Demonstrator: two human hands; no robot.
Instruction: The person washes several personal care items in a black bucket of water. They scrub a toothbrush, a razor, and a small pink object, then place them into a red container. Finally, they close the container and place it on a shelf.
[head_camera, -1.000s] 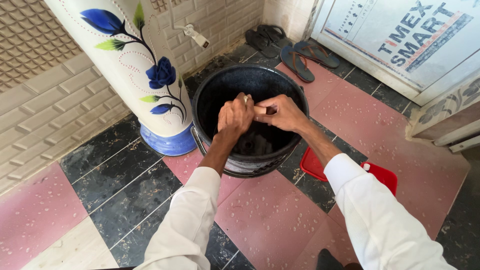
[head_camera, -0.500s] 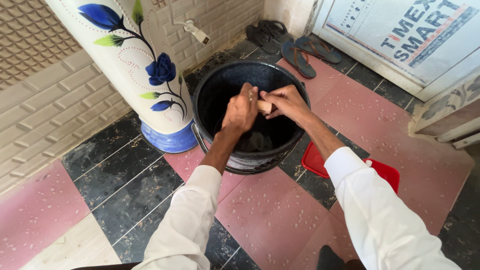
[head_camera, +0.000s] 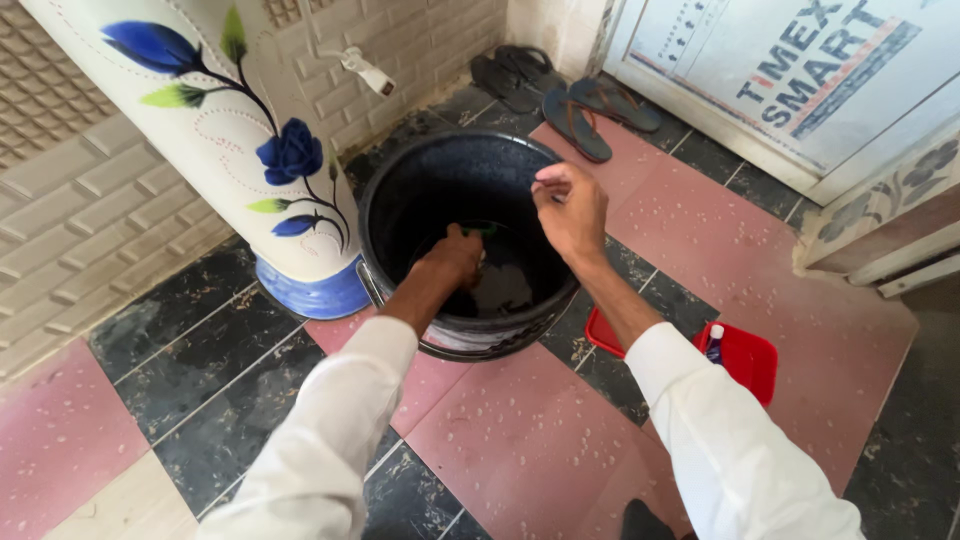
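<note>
Left hand (head_camera: 452, 258): inside bucket (head_camera: 400, 190), fingers curled on green-edged item (head_camera: 480, 229) lying crosswise; nearer hand.
Right hand (head_camera: 570, 205): above rim at 2 o'clock, fingertips pinched; contents indiscernible.

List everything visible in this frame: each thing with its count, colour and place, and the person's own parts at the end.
Round plastic bucket: one, black, on the tiled floor at centre.
Small green object: one, inside the bucket by the left hand; kind unclear.
Tall ceramic pedestal with blue flowers: one, white with a blue base, left of the bucket.
Rubber flip-flops: two pairs, dark, by the far wall.
Flat red plastic tray: one, on the floor right of the bucket, partly hidden by the right arm.
Wall tap: one, white, on the tiled wall.
Left hand: down inside the bucket.
Right hand: above the bucket rim, fingertips pinched.
</note>
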